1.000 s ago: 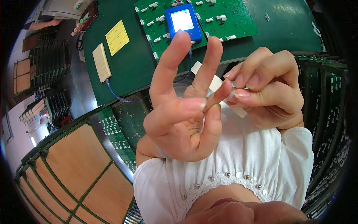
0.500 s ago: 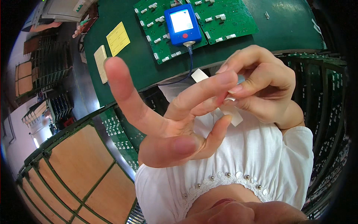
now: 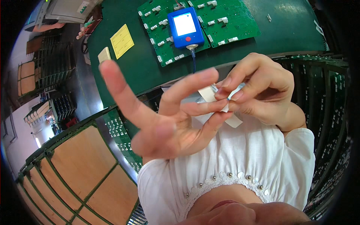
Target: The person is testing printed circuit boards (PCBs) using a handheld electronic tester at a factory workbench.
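My left hand has its upper fingers and thumb spread apart. Its two lowest fingers pinch a white paper-like strip near their tips. At the same spot, my right hand has its fingers pressed together on a small pale blue-white piece, which looks like part of the strip or its peeled-off film. Another stretch of the strip shows above the left fingers. How the pieces join is hidden behind the fingertips. Both hands are in the air in front of a white shirt, on the near side of the green table.
A blue handheld device with a lit screen and a cable lies on green circuit boards. Left of it are a yellow paper and a cream block. Racks of boards stand at right; a wood-panelled rack is lower left.
My left hand has shifted slightly left and its second finger has lifted away from the right fingertips. The right fingers have moved a little, and more of the pale blue-white piece shows.
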Available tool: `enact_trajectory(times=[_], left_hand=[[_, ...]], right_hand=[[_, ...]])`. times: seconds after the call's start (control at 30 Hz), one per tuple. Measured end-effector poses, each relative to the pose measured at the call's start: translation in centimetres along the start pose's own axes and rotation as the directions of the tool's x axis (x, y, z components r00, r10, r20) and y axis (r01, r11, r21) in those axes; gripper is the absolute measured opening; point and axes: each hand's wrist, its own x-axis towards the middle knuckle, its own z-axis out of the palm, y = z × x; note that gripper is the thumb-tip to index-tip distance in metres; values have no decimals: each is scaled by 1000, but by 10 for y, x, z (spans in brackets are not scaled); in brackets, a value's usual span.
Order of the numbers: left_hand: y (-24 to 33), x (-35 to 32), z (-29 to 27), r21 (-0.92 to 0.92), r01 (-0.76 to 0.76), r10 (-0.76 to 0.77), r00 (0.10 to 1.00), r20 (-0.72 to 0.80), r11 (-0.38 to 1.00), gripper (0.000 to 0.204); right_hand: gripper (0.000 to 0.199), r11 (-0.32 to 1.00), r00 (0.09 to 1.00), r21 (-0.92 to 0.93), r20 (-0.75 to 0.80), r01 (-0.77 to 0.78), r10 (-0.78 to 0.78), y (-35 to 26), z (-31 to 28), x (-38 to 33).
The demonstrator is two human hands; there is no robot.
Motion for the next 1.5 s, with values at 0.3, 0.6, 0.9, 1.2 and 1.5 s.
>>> enact_trajectory(times=[0.3, 0.6, 0.9, 1.2, 1.5], left_hand=[[-15, 0, -15, -79, 172, -188, 937, -294, 982, 60], [-48, 10, -80, -150, 194, -241, 867, -435, 969, 51], [-94, 48, -103, 232, 184, -51, 874, -484, 955, 38], [-163, 94, -126, 226, 115, 49, 791, -610, 967, 33], [-220, 81, -123, 446, 133, 175, 792, -585, 885, 26]], right_hand=[[16, 999, 975, -33, -220, -40, 32, 19, -20, -8], [9, 879, 974, -449, -217, -163, 70, 28, -99, 50], [19, 456, 969, -871, -80, -182, 234, 78, -155, 133], [20, 371, 910, -922, 54, -112, 410, 106, -170, 172], [16, 556, 985, -829, 48, -52, 164, 116, -154, 183]])
